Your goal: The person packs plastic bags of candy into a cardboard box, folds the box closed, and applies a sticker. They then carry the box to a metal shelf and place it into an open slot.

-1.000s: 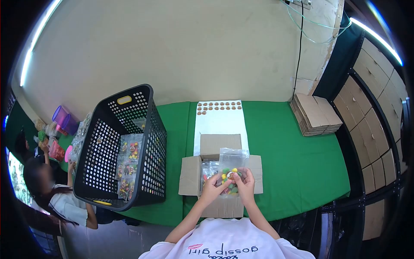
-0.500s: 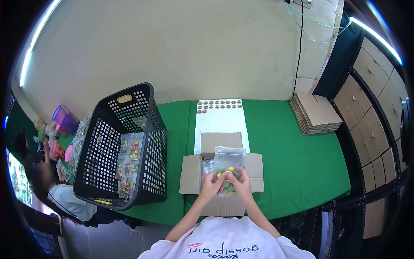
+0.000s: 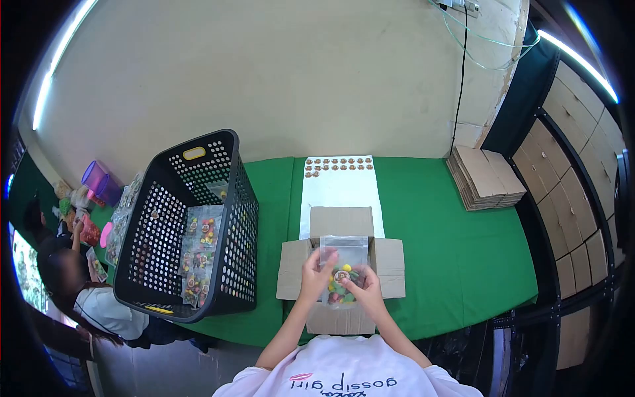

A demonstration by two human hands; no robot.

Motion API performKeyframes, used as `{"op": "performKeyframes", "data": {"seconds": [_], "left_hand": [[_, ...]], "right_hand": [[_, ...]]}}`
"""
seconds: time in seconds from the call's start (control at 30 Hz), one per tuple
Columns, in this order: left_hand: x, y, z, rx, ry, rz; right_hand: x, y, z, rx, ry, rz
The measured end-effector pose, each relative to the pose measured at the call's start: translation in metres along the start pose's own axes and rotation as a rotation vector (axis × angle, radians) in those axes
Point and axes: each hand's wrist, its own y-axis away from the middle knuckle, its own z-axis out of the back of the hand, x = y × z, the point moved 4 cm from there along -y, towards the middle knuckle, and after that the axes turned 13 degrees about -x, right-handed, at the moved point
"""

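Observation:
A clear zip bag [image 3: 344, 246] of small red, yellow and green pieces, perhaps sweets, is held up over an open cardboard box [image 3: 389, 268]. A round brown sticker [image 3: 342, 276] shows on the bag's front. My left hand [image 3: 316, 274] grips the bag's left side, fingers behind and thumb in front. At the lower right, my right hand [image 3: 368, 291] holds it too, its thumb near the sticker. The bag hides most of the box's inside. Beyond the box lies a white sheet [image 3: 337, 195] with rows of similar round stickers along its far edge.
To the left stands a tall black perforated basket [image 3: 236, 264] with several filled bags [image 3: 208, 228] inside. Flattened cardboard boxes [image 3: 489, 173] are stacked at the right on the green cloth [image 3: 456, 251]. Shelves of cartons [image 3: 562, 205] line the right side. A co-worker [image 3: 109, 308] is at far left.
My hands have moved apart from the bag's middle, where both thumbs met. The sticker now shows on the bag. My left hand has shifted up its left side, and the bag sits slightly lower.

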Motion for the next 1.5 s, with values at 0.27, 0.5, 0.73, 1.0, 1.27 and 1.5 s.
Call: {"op": "performKeyframes", "data": {"seconds": [0.27,0.5,0.73,1.0,1.27,1.5], "left_hand": [[-0.035,0.004,-0.002,0.257,-0.155,0.051],[-0.04,0.0,0.004,0.335,-0.441,-0.265],[-0.051,0.001,0.008,0.115,-0.528,-0.484],[-0.06,-0.016,0.02,-0.132,-0.527,-0.51],[-0.038,-0.025,0.026,0.097,-0.468,-0.339],[-0.047,0.013,0.007,0.297,-0.362,-0.429]], "right_hand": [[0.078,-0.015,0.009,-0.324,0.474,0.6],[0.059,-0.018,-0.016,0.212,0.501,0.396],[0.046,-0.01,-0.028,0.188,0.454,0.296],[0.044,0.003,-0.037,0.207,0.39,0.31],[0.003,-0.004,-0.025,0.268,0.281,0.098],[0.02,-0.021,-0.026,0.051,0.167,0.199]]}}
